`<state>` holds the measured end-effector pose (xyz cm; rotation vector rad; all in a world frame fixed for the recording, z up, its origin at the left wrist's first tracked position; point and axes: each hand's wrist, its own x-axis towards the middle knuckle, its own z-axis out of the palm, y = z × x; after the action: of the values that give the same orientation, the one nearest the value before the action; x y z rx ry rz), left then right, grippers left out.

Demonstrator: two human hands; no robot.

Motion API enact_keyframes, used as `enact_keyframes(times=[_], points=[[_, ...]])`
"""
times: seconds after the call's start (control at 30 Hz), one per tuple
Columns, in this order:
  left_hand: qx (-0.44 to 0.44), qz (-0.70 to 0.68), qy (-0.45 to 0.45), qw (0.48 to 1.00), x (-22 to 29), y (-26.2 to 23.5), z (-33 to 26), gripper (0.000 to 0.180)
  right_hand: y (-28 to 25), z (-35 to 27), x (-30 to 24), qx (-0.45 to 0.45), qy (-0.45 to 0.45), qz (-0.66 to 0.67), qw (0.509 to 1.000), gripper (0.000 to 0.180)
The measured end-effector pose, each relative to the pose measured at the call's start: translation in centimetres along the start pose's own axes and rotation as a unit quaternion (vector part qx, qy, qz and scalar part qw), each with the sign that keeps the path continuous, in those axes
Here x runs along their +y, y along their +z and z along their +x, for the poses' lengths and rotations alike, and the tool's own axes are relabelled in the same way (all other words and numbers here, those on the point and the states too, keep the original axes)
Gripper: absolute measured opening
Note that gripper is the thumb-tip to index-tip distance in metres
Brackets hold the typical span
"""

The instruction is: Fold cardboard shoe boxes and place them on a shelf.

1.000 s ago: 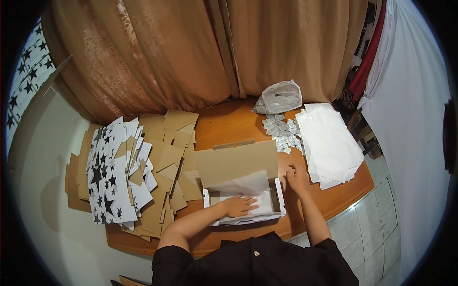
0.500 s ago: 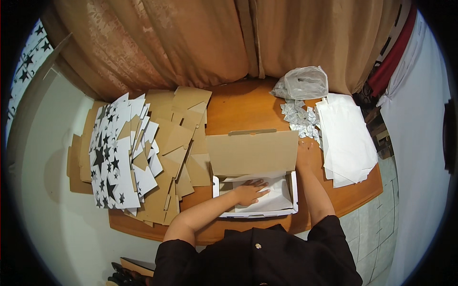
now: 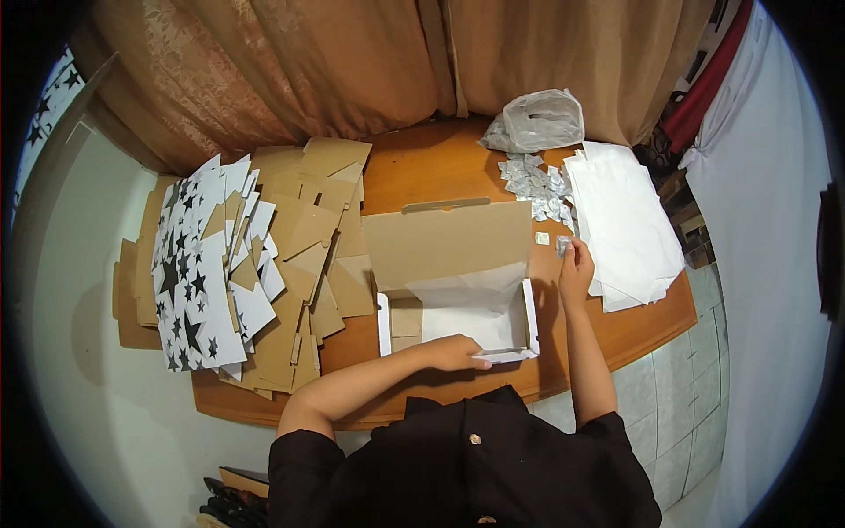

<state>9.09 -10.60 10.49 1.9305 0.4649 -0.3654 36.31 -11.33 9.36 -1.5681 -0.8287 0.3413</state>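
A cardboard box (image 3: 531, 317), white outside and brown inside, stands open with its lid (image 3: 447, 246) raised at the back. White paper (image 3: 471, 315) lines its floor and rises against the lid, leaving brown board bare at the left end. My left hand (image 3: 451, 352) is closed over the box's front wall. To the right of the box, my right hand (image 3: 576, 268) pinches a small silvery sachet (image 3: 563, 245) just above the table. One loose sachet (image 3: 542, 238) lies beside it, near a pile of similar sachets (image 3: 539, 187).
White paper sheets (image 3: 625, 229) are stacked at the right. A translucent plastic bag (image 3: 544, 123) sits behind the sachets. Flat brown box blanks (image 3: 304, 238) and star-printed white ones (image 3: 198, 273) overlap at the left. Brown curtains (image 3: 352, 70) hang behind the wooden table (image 3: 409, 167).
My left hand has moved from the paper inside the box to its front wall. My right hand has drawn back from the sachet pile with one sachet. The paper now stands up against the lid.
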Motion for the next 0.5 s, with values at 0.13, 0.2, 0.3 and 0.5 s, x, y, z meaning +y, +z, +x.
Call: enact_keyframes(times=[0.13, 0.2, 0.3, 0.5], points=[[0.119, -0.111, 0.036, 0.986, -1.8, -0.2, 0.0, 0.046, -2.0, -2.9, -3.3, -0.055, 0.000, 0.111, 0.992, 0.016], [0.140, -0.106, 0.042, 0.984, -2.2, -1.4, -0.1, 0.044, -3.0, -3.9, -3.6, -0.112, 0.040, 0.156, 0.981, 0.016], [0.155, -0.018, 0.047, 0.987, -1.5, -4.6, -0.2, 0.040, -4.6, -5.1, -3.3, -0.171, 0.084, 0.109, 0.976, 0.015], [0.113, 0.175, 0.072, 0.975, 1.0, -7.3, 0.9, 0.034, -1.9, -8.4, -8.8, -0.269, -0.059, -0.090, 0.957, 0.016]])
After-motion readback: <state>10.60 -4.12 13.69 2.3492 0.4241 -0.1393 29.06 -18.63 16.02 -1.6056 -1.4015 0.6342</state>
